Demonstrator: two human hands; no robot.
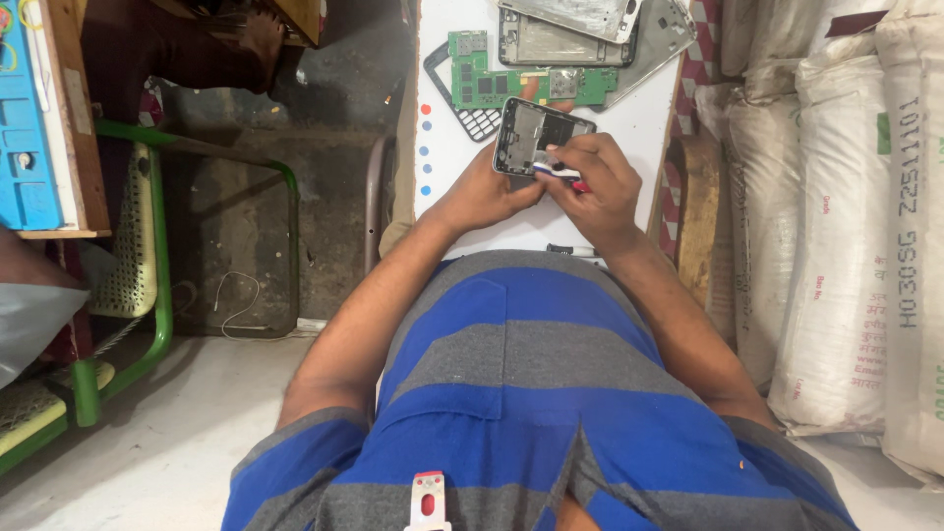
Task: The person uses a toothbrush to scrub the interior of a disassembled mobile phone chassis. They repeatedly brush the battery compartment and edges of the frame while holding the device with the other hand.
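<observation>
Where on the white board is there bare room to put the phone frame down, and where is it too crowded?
The white board is bare at its right side, between the green circuit board and the right hand, and in a left strip beside the coloured dots. A narrow patch lies below the left hand. The far end is crowded: metal frames overlap, with a keypad grid beside them.

- A green circuit board point(521, 84) lies on my white table point(644, 128), past what I'm working on
- A black keypad frame with a grid of holes point(470, 118) sits partly under that board
- Bare silver metal phone frames point(565, 39) are stacked at the table's far end
- White woven sacks point(846, 246) stand piled at my right
- A green metal-framed chair point(147, 256) stands on the floor at my left
- A blue plastic box point(25, 128) sits on a wooden shelf point(69, 118)
</observation>
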